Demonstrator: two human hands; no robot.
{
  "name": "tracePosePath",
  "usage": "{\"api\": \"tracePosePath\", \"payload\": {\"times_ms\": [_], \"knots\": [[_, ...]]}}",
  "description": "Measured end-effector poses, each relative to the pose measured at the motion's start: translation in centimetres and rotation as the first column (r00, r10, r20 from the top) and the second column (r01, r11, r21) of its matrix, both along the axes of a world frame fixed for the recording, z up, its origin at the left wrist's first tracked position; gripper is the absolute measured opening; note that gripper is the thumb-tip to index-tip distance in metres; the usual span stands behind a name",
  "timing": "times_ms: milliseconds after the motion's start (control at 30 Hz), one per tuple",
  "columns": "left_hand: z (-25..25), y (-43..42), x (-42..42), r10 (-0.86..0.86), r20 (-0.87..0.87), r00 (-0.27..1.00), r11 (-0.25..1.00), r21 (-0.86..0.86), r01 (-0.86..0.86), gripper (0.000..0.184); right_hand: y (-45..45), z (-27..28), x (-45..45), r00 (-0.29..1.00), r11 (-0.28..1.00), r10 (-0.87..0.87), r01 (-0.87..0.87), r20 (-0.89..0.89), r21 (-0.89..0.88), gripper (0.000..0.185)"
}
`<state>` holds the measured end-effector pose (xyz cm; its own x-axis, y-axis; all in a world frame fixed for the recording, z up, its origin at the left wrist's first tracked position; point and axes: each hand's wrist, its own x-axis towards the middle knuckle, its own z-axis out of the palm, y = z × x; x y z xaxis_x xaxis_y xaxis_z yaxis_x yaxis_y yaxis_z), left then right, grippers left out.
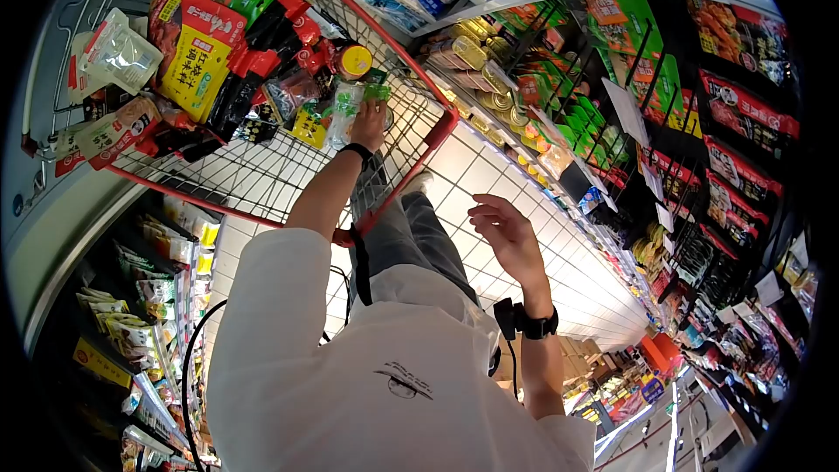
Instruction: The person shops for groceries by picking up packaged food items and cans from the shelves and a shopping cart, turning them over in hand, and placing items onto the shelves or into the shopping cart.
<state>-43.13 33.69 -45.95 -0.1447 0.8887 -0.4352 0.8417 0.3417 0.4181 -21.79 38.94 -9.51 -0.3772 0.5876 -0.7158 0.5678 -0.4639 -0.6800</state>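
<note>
My left hand (370, 125) reaches into the red-rimmed wire shopping cart (419, 122). Its fingers close on a clear plastic packet with green print (343, 112), partly hidden by the hand. Beside that packet lie a small yellow packet (310, 127) and a jar with a yellow lid (356, 61). My right hand (507, 236) hangs in the air to the right of the cart, fingers loosely bent and apart, holding nothing. A red and yellow seasoning pouch (197, 52) lies farther left among dark, red-capped packs.
Shelves of hanging red bags (743, 170) and green packs (594, 131) run along the right. Gold-topped cans (498, 92) line a low shelf near the cart. A shelf with bagged goods (131, 328) stands at left. Tiled floor (459, 179) shows between.
</note>
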Motion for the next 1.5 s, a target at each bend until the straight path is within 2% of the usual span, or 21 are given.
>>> {"api": "tracePosePath", "payload": {"times_ms": [167, 267, 300, 367, 433, 500, 567, 600, 633, 700, 733, 767, 833, 867, 967, 1033, 1067, 1133, 1267, 1400, 1500], "knots": [[1.0, -0.2, 0.2, 0.004, 0.093, 0.996, 0.999, 0.051, -0.009, 0.052, -1.0, 0.1, 2.4, 1.000, 1.000, -0.012, 0.012, 0.007, 0.010, 0.035], [4.6, 2.4, -0.1, -0.087, 0.122, 0.989, 0.978, -0.177, 0.108, 0.045, -2.0, 0.4, 4.3, 0.999, 0.999, -0.042, 0.042, 0.001, 0.033, 0.033], [4.8, 2.8, -0.5, -0.041, 0.188, 0.981, 0.983, -0.169, 0.074, 0.033, -2.4, 0.4, 5.2, 0.999, 0.999, -0.049, 0.049, -0.015, 0.011, 0.028], [8.6, 4.0, -0.8, -0.041, 0.187, 0.982, 0.988, -0.137, 0.067, 0.021, -3.2, 0.8, 7.1, 0.997, 0.998, -0.069, 0.070, -0.041, 0.004, 0.024], [11.6, 3.8, -1.3, 0.049, 0.246, 0.968, 0.996, 0.063, -0.066, 0.014, -4.4, 1.3, 9.0, 0.989, 0.992, -0.125, 0.124, -0.075, -0.017, 0.017], [18.0, 3.3, -0.1, 0.118, 0.237, 0.964, 0.940, 0.288, -0.185, 0.013, -5.6, 1.8, 12.0, 0.986, 0.988, -0.145, 0.149, -0.077, 0.043, 0.019], [24.1, 1.7, 2.9, 0.191, 0.360, 0.913, 0.824, 0.446, -0.349, 0.010, -6.9, 2.7, 15.6, 0.978, 0.980, -0.195, 0.193, -0.072, -0.042, 0.022], [25.0, 0.8, 4.1, 0.171, 0.373, 0.912, 0.820, 0.460, -0.341, 0.013, -7.9, 2.9, 17.6, 0.975, 0.979, -0.196, 0.201, -0.106, 0.037, 0.032], [27.5, -0.1, 6.5, 0.150, 0.358, 0.922, 0.816, 0.482, -0.320, 0.013, -9.0, 3.2, 20.0, 0.969, 0.975, -0.209, 0.217, -0.129, 0.051, 0.032], [32.3, -2.9, 11.3, 0.140, 0.519, 0.843, 0.889, 0.309, -0.338, 0.013, -11.6, 3.4, 25.4, 0.929, 0.938, -0.335, 0.345, -0.161, 0.037, 0.036], [32.7, -3.8, 13.8, 0.039, 0.400, 0.916, 0.869, 0.438, -0.229, 0.013, -12.9, 3.0, 28.3, 0.912, 0.921, -0.367, 0.383, -0.183, 0.063, 0.042], [33.2, -5.2, 16.2, 0.027, 0.372, 0.928, 0.870, 0.448, -0.205, 0.013, -14.2, 2.5, 31.3, 0.902, 0.917, -0.377, 0.396, -0.212, 0.054, 0.042], [35.5, -7.7, 22.8, 0.041, 0.493, 0.869, 0.932, 0.294, -0.210, 0.013, -17.5, 1.3, 36.8, 0.843, 0.862, -0.496, 0.508, -0.210, 0.003, 0.044], [36.4, -8.9, 26.3, 0.070, 0.479, 0.875, 0.941, 0.259, -0.217, 0.015, -18.9, 0.8, 39.6, 0.815, 0.834, -0.539, 0.552, -0.211, 0.001, 0.045], [34.5, -12.1, 34.1, -0.037, 0.519, 0.854, 0.943, 0.301, -0.142, 0.022, -22.2, -1.4, 46.0, 0.725, 0.786, -0.596, 0.614, -0.345, -0.068, 0.042], [35.0, -14.3, 39.0, -0.086, 0.525, 0.847, 0.973, 0.228, -0.043, 0.029, -23.9, -1.7, 48.9, 0.711, 0.780, -0.601, 0.620, -0.365, -0.078, 0.038], [34.6, -15.4, 40.7, -0.136, 0.495, 0.858, 0.983, 0.173, 0.056, 0.030, -24.5, -1.7, 50.1, 0.701, 0.779, -0.602, 0.621, -0.381, -0.088, 0.034], [34.6, -16.4, 43.8, -0.248, 0.503, 0.828, 0.964, 0.214, 0.159, 0.021, -24.7, -1.2, 51.8, 0.712, 0.782, -0.593, 0.621, -0.376, -0.057, 0.028], [35.4, -15.9, 47.7, -0.339, 0.554, 0.760, 0.941, 0.190, 0.281, 0.005, -23.7, -1.3, 54.1, 0.710, 0.775, -0.595, 0.632, -0.376, -0.032, 0.019], [34.2, -13.4, 48.2, -0.450, 0.581, 0.678, 0.892, 0.248, 0.379, 0.010, -21.1, -1.6, 55.1, 0.690, 0.747, -0.630, 0.663, -0.356, -0.036, 0.018], [31.5, -11.0, 48.4, -0.494, 0.579, 0.649, 0.869, 0.346, 0.353, 0.009, -18.1, -2.4, 55.5, 0.692, 0.738, -0.638, 0.674, -0.339, -0.013, 0.018]]}}
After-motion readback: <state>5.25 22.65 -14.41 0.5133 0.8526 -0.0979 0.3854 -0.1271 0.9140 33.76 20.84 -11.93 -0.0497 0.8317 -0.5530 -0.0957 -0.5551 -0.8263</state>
